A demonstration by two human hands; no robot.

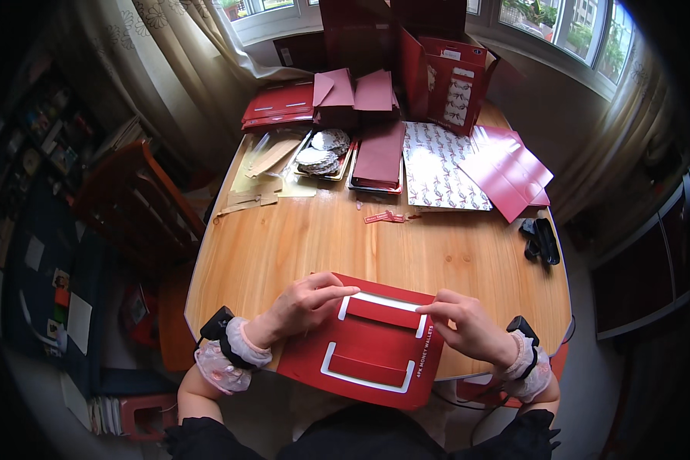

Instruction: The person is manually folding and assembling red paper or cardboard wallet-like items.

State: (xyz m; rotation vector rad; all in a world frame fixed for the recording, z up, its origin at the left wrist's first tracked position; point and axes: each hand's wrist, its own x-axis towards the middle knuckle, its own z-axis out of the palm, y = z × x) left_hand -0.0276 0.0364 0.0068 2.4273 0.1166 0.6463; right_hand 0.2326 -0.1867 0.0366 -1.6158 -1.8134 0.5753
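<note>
A red card panel with rounded corners lies at the near table edge, its near part reaching past the edge toward me. It has two cut-out slots, each with a red flap and a white border. My left hand has its fingers bent together, with the index fingertip at the left end of the upper white strip. At the right end of that strip, my right hand pinches with index finger and thumb. The lower white border is untouched. What lies under the fingertips is partly hidden.
Across the far table stand stacks of red card, pink envelopes, round patterned pieces, a dark red stack, patterned sheets and an open red box. Small red strips lie mid-table; a black object sits right.
</note>
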